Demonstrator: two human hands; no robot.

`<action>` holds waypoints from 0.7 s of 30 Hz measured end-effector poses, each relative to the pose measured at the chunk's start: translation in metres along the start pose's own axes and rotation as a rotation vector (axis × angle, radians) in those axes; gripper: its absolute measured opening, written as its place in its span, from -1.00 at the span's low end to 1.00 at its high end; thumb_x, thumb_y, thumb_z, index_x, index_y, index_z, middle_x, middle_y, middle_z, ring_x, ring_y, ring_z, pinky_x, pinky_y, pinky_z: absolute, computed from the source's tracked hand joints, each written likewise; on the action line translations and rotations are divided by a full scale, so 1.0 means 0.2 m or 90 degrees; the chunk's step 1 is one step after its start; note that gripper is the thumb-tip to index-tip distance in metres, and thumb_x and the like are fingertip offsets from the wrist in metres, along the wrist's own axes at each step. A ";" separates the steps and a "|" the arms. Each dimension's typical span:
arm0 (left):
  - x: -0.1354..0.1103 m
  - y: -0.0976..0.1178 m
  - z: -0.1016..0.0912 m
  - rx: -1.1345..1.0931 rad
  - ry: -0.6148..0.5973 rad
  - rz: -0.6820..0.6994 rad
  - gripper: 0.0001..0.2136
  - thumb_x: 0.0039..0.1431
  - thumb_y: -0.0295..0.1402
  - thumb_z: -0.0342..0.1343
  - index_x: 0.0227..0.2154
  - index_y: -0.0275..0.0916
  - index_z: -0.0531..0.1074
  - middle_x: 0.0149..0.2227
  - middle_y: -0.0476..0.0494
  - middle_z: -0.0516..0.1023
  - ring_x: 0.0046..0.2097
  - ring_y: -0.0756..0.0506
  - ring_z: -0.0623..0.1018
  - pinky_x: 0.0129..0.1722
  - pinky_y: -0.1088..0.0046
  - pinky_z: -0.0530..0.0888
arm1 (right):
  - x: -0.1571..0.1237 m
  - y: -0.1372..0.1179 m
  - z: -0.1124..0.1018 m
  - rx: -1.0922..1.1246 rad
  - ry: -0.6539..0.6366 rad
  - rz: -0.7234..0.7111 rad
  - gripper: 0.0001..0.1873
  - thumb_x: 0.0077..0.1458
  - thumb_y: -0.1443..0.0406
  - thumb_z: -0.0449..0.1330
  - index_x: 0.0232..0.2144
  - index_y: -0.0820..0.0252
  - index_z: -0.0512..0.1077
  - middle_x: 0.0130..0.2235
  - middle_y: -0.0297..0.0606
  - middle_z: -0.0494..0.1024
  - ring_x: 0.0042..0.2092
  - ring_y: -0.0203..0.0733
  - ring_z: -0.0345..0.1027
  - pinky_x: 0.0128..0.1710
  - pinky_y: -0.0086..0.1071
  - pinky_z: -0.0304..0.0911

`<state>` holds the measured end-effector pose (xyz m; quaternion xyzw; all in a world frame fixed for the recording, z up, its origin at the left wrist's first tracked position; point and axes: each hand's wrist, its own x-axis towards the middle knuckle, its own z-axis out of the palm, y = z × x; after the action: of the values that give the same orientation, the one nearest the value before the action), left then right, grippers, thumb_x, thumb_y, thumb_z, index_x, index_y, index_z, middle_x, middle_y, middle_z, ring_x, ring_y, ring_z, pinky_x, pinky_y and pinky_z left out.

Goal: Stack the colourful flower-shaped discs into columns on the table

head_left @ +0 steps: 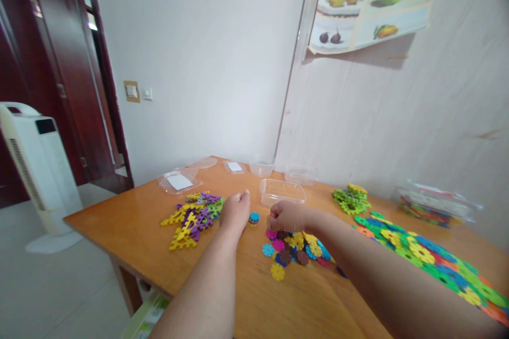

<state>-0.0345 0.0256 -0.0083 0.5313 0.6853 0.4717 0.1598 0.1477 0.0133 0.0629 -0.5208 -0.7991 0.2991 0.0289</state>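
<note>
My left hand [235, 210] is closed just left of a small stack of notched plastic discs [253, 217], blue on top. Its fingers curl out of sight, so whatever they may hold is hidden. On the stack's other side, my right hand [289, 215] is curled with its fingers pressed together; I cannot make out anything in them. Below the right hand lies a loose pile of small flower-shaped discs [298, 242] in yellow, blue, pink and brown. Left of my left hand spreads a heap of yellow, purple and green interlocking pieces [191, 220].
Behind my hands stands a clear plastic box [282, 190], with more clear tubs [261, 166] and lids [181, 181] near the wall. To the right are green linked pieces [351, 200], large colourful flower discs [433, 259] and a filled lidded container [435, 206].
</note>
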 end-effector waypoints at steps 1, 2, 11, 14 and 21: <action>0.00 0.00 0.00 0.001 0.000 -0.001 -0.52 0.30 -0.04 -0.15 -0.57 -0.22 0.45 -0.56 -0.14 0.49 -0.45 -0.09 0.44 -0.44 0.42 0.18 | 0.01 0.01 0.00 0.035 0.004 0.005 -0.90 -0.15 0.36 0.31 -0.59 0.20 0.44 -0.62 -0.46 0.36 -0.55 -0.36 0.17 -0.57 -0.49 0.01; 0.00 0.00 0.00 0.002 0.000 -0.002 -0.51 0.30 -0.04 -0.16 -0.57 -0.22 0.45 -0.56 -0.14 0.49 -0.45 -0.09 0.44 -0.44 0.42 0.18 | 0.02 0.01 0.00 0.071 0.008 0.010 -0.88 -0.11 0.34 0.30 -0.59 0.20 0.42 -0.63 -0.47 0.34 -0.57 -0.38 0.13 -0.59 -0.49 -0.02; -0.01 0.01 0.00 0.012 0.005 -0.001 -0.52 0.30 -0.06 -0.17 -0.58 -0.22 0.43 -0.56 -0.15 0.49 -0.45 -0.09 0.44 -0.46 0.42 0.16 | 0.17 -0.03 0.08 0.272 0.065 0.073 -0.68 0.13 0.24 0.21 -0.60 0.16 0.24 -0.69 -0.50 0.20 -0.67 -0.42 0.00 -0.70 -0.52 -0.13; 0.00 0.01 0.00 0.012 0.005 0.000 -0.52 0.30 -0.06 -0.16 -0.57 -0.22 0.44 -0.56 -0.15 0.49 -0.44 -0.10 0.45 -0.45 0.42 0.17 | 0.18 -0.05 0.10 0.273 0.085 0.085 -0.68 0.13 0.28 0.20 -0.61 0.17 0.23 -0.69 -0.50 0.20 -0.68 -0.42 -0.01 -0.71 -0.51 -0.14; -0.01 0.01 0.00 0.010 -0.002 -0.008 -0.51 0.30 -0.04 -0.17 -0.55 -0.21 0.47 -0.53 -0.16 0.51 -0.43 -0.11 0.47 -0.44 0.42 0.20 | 0.12 -0.05 0.08 0.188 0.101 0.057 -0.73 0.08 0.36 0.17 -0.62 0.16 0.25 -0.71 -0.52 0.18 -0.68 -0.41 -0.05 -0.67 -0.46 -0.15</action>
<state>-0.0325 0.0245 -0.0072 0.5289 0.6922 0.4645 0.1593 0.1230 0.0230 0.0488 -0.5680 -0.7178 0.3717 0.1548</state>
